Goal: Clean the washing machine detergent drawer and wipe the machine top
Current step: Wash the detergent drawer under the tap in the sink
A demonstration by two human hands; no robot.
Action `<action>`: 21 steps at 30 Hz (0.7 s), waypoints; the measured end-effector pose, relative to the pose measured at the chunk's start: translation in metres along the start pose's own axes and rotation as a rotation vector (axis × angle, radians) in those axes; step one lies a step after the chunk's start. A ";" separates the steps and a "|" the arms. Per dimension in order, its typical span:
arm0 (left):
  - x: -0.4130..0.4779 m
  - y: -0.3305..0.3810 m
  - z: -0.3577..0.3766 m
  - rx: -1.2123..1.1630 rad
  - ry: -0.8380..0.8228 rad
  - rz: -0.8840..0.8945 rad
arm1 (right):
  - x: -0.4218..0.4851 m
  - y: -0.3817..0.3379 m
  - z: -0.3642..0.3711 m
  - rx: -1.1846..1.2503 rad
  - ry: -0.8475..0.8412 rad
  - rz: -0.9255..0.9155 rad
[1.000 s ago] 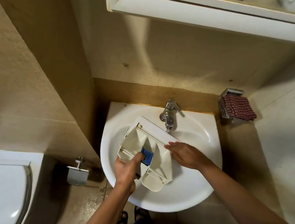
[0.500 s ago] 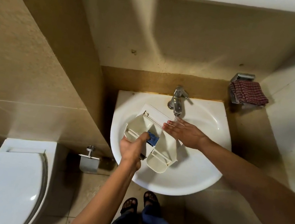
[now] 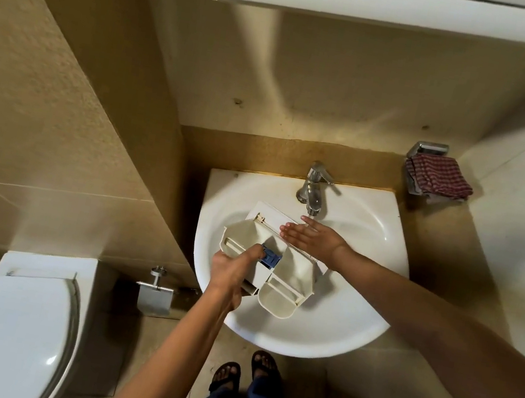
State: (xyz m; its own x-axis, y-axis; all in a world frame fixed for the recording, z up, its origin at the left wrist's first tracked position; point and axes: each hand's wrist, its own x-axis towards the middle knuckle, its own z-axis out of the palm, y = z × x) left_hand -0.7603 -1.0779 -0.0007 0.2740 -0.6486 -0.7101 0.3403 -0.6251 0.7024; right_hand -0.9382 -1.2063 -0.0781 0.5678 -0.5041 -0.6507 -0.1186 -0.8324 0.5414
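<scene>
Head view: the detergent drawer (image 3: 294,270) lies in the sink (image 3: 359,319), at the centre of the frame, its open compartments facing up and its front panel toward the tap (image 3: 313,190). The left hand (image 3: 231,270) grips the drawer's lower left edge, fingers curled round it and thumb beside the blue insert (image 3: 270,257). The right hand (image 3: 310,238) holds nothing; it is flat, fingers straight, just below the tap's spout and over the drawer's upper edge (whether water is running I cannot tell).

This looks like the rinsing step, with the machine top not yet wiped. The next move probably calls for steadying the drawer while water reaches each compartment, then rubbing out residue round the insert. A checked cloth (image 3: 438,176) hangs at the upper right, within reach for drying.
</scene>
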 end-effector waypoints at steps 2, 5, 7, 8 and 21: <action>0.001 0.000 -0.003 0.015 -0.010 0.000 | 0.004 0.006 -0.008 0.085 -0.055 -0.013; 0.002 0.002 -0.004 0.033 -0.018 0.010 | 0.004 0.013 -0.007 0.240 -0.053 -0.094; 0.002 0.004 -0.006 0.024 -0.012 0.013 | 0.001 0.011 0.000 0.275 0.048 -0.086; 0.003 0.006 -0.008 0.012 0.001 0.017 | -0.003 0.008 0.004 0.293 0.123 -0.074; 0.001 -0.013 -0.002 -0.178 0.170 0.083 | -0.034 -0.003 0.054 0.553 0.691 0.041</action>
State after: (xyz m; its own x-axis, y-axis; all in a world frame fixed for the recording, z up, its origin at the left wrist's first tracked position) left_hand -0.7625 -1.0691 -0.0110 0.4499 -0.6027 -0.6591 0.4593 -0.4767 0.7495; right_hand -1.0014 -1.1992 -0.0857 0.8984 -0.4332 -0.0723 -0.4250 -0.8990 0.1055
